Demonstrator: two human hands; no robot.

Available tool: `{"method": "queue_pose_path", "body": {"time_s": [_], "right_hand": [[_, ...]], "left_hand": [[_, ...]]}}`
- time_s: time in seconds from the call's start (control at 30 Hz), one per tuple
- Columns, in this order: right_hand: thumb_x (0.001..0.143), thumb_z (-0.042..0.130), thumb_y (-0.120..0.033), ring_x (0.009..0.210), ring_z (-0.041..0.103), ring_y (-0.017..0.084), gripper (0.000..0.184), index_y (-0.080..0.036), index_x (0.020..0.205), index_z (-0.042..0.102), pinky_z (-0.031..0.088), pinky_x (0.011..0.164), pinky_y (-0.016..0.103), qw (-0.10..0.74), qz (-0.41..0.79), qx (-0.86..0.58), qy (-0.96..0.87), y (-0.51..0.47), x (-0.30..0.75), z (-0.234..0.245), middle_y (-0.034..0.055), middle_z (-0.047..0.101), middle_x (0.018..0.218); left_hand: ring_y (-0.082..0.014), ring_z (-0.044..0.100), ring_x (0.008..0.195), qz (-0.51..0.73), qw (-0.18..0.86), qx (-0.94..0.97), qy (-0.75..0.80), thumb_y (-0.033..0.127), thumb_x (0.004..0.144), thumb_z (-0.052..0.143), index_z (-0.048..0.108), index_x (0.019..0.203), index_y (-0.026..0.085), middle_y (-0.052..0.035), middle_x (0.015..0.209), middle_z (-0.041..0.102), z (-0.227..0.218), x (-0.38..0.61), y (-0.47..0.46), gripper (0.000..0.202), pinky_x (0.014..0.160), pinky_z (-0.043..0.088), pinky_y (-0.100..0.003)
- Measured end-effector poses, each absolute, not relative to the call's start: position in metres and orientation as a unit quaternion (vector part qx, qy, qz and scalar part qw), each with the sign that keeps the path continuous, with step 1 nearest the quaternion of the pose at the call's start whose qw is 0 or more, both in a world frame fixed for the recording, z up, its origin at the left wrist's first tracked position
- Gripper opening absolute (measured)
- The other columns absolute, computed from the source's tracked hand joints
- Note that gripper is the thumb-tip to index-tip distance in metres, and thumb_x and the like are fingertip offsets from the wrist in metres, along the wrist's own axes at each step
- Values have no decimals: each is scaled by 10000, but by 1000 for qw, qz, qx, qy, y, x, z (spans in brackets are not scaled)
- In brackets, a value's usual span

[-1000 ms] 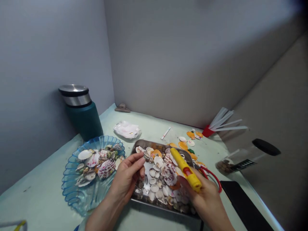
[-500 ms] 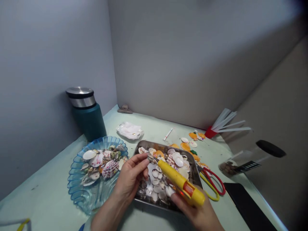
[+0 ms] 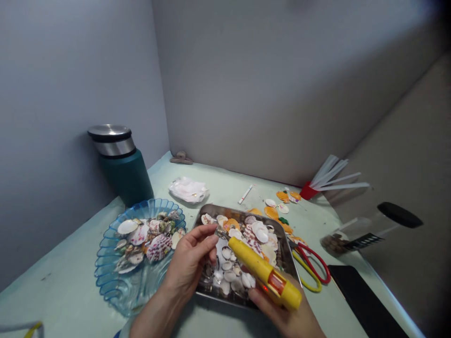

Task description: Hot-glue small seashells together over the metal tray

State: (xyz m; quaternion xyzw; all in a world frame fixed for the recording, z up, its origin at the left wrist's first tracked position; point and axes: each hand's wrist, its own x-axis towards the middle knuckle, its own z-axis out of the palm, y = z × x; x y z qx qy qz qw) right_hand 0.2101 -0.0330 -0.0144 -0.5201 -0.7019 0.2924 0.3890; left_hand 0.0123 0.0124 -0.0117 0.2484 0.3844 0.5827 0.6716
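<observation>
My right hand (image 3: 285,312) is wrapped round a yellow hot glue gun (image 3: 259,265) with a small red light on its side. The gun's nozzle points up and left, close to the fingertips of my left hand (image 3: 192,258). That hand is closed in a pinch; what sits between thumb and forefinger is too small to make out. Both hands are over a metal tray (image 3: 243,213) full of seashells (image 3: 260,232), with small pale shells (image 3: 229,276) at the near side. Part of the tray is hidden behind the gun and my hands.
On the left, a blue scalloped plate (image 3: 105,263) bears more shells, with a teal bottle (image 3: 125,176) behind it. To the right are scissors (image 3: 319,263), a black flat object (image 3: 362,293), a clear jar (image 3: 355,234) and a red cup (image 3: 307,191) of glue sticks.
The glue gun's tip has shifted slightly left, nearer my left fingertips. My left hand keeps its pinch, and the view has moved a little.
</observation>
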Motion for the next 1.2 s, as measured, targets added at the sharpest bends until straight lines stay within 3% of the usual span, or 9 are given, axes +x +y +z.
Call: {"method": "queue_pose_path", "body": {"time_s": [0.13, 0.3, 0.77, 0.93, 1.2], "right_hand": [[771, 683, -372, 733, 717, 263, 141, -241, 782, 734, 591, 644, 308, 392, 315, -507, -700, -35, 210, -11, 30, 741, 702], [756, 701, -445, 812, 727, 299, 278, -209, 889, 761, 601, 726, 359, 418, 303, -536, -668, -38, 212, -15, 80, 775, 835], [748, 726, -464, 935, 715, 299, 347, -212, 984, 764, 564, 869, 378, 494, 398, -533, -560, -41, 207, -17, 92, 777, 1010], [740, 730, -451, 900, 723, 301, 326, -212, 960, 762, 587, 815, 360, 471, 401, -521, -589, -41, 209, -15, 87, 787, 931], [749, 719, -394, 960, 707, 308, 304, -210, 988, 759, 585, 831, 375, 423, 389, -528, -626, -40, 212, -16, 88, 772, 1010]], "left_hand": [[-57, 471, 402, 584, 669, 252, 385, 229, 651, 798, 701, 904, 155, 43, 441, 566, -13, 12, 12, 280, 453, 377, -164], [-55, 461, 402, 584, 668, 252, 386, 236, 649, 799, 709, 907, 144, 39, 432, 564, -12, 13, 12, 289, 445, 362, -158], [-52, 474, 406, 562, 682, 275, 379, 254, 674, 791, 725, 900, 156, 38, 428, 565, -16, 12, 10, 255, 476, 363, -156], [-51, 475, 410, 562, 683, 279, 374, 257, 671, 795, 736, 895, 169, 36, 430, 568, -14, 12, 10, 248, 477, 353, -155], [-52, 466, 409, 564, 679, 280, 377, 258, 680, 783, 744, 931, 156, 38, 421, 557, -14, 12, 10, 274, 476, 340, -162]]}}
